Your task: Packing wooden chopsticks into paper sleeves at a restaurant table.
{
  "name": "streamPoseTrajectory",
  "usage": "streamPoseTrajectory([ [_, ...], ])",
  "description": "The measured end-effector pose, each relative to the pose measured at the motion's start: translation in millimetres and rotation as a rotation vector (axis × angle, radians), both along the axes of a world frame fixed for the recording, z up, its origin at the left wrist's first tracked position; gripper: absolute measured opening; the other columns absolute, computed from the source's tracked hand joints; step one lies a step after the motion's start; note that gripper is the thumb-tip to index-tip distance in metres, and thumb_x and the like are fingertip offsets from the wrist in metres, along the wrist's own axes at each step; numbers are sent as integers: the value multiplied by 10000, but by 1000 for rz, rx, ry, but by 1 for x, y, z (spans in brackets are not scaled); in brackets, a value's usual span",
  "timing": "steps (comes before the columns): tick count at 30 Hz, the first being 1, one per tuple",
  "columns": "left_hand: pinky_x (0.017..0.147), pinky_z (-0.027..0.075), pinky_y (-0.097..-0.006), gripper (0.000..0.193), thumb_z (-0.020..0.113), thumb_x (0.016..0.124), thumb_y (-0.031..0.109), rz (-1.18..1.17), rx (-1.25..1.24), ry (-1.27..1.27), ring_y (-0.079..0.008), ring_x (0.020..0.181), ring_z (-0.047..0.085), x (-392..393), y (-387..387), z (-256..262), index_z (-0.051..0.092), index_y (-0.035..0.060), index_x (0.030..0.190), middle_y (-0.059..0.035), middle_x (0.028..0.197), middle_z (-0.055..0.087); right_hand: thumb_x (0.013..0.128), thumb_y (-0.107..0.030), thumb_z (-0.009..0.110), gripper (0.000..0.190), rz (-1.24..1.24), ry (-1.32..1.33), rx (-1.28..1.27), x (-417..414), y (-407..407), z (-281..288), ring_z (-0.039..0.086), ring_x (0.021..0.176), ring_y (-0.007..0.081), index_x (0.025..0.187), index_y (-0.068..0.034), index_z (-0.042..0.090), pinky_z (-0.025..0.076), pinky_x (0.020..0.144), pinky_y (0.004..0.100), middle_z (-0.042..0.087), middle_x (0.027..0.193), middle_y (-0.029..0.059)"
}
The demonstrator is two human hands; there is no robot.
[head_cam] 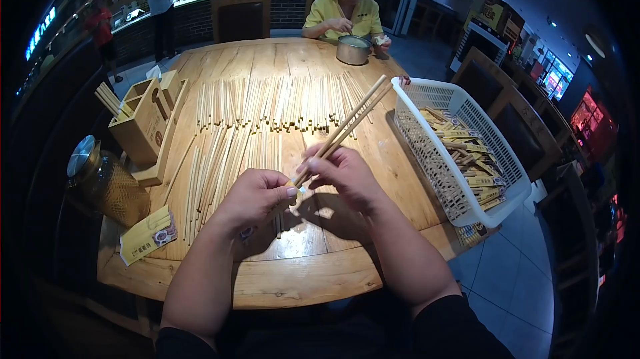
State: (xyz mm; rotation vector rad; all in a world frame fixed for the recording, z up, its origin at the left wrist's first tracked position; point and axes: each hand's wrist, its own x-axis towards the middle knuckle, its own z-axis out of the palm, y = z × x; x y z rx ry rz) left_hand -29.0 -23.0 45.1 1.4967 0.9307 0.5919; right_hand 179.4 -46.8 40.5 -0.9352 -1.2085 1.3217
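Observation:
My right hand [342, 174] grips a pair of wooden chopsticks [357, 114] that slant up to the right. Their lower ends are at the mouth of a yellow paper sleeve [296, 190], pinched by my left hand [262, 194]; most of that sleeve is hidden behind the hand. Beyond both hands, a wide row of loose chopsticks [270, 101] lies on the wooden table [300, 279], and a second group [217, 169] lies nearer, to the left. A stack of flat yellow paper sleeves [149, 235] rests at the table's near left.
A white plastic basket [462, 159] of sleeved chopsticks stands at the right. On the left are a wooden caddy [142, 129] and a glass jar [107, 184] with a metal lid. Across the table a person [345, 14] sits behind a metal pot [353, 50].

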Motion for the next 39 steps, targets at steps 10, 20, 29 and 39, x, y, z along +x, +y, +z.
streamPoseTrajectory([
  [10,585,477,-251,148,671,908,108,-150,-62,134,-104,611,591,3,-5,2,692,-29,854,-47,677,651,993,-574,391,581,-459,550,207,71,15,12,658,786,247,1139,-25,513,558,712,340,646,877,131],
  [20,572,499,-253,179,666,917,131,-145,-97,80,-110,601,618,-5,3,-1,683,-35,853,-55,673,654,1053,-393,358,459,-386,313,164,50,24,-6,674,710,230,842,-35,552,580,672,324,657,812,144],
  [29,608,473,-356,199,640,922,169,-53,285,304,-217,641,599,-8,1,-3,641,-12,839,-110,702,627,1015,-586,311,693,-243,-7,51,65,22,-6,475,479,133,681,-39,575,395,473,264,527,561,51],
  [39,667,473,-445,291,733,820,280,-61,670,517,-352,732,607,7,-7,-11,585,30,825,-166,745,592,993,-649,257,711,-124,10,-57,56,24,-14,506,573,120,689,-81,557,411,599,247,549,614,33],
])
